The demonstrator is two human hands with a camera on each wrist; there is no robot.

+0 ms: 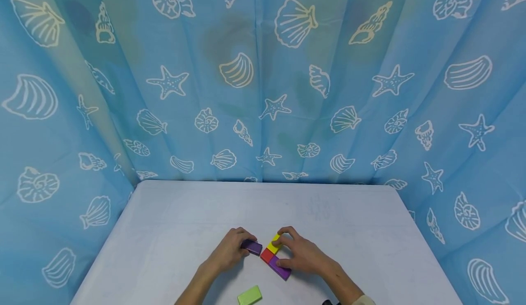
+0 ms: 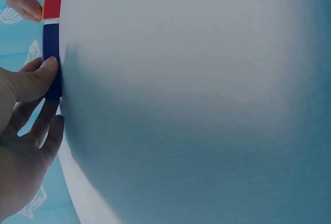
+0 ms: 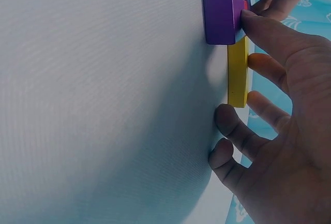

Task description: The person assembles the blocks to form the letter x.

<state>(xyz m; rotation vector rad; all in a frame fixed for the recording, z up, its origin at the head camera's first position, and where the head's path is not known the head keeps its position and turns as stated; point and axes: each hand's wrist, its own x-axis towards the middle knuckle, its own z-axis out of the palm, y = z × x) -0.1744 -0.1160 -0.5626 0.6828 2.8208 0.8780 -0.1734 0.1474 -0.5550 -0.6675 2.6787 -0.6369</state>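
My left hand [image 1: 231, 249] pinches a dark blue block [image 1: 252, 247] between thumb and fingers. In the left wrist view, a narrow gap parts this block [image 2: 50, 43] from a red block [image 2: 53, 1]. The red block [image 1: 267, 255] sits between a yellow block [image 1: 273, 245] and a purple block [image 1: 279, 268], all in one slanting row. My right hand [image 1: 304, 254] spans that row, with the thumb at the purple block [image 3: 219, 17] and bent fingers at the yellow block [image 3: 237, 74]. Fingers partly cover the yellow one.
A light green block [image 1: 249, 295] lies apart on the white table [image 1: 181, 223], near the bottom edge of the head view. Part of a small black object [image 1: 327, 302] shows beside the right forearm. A blue curtain with seashell prints [image 1: 255, 90] surrounds the table.
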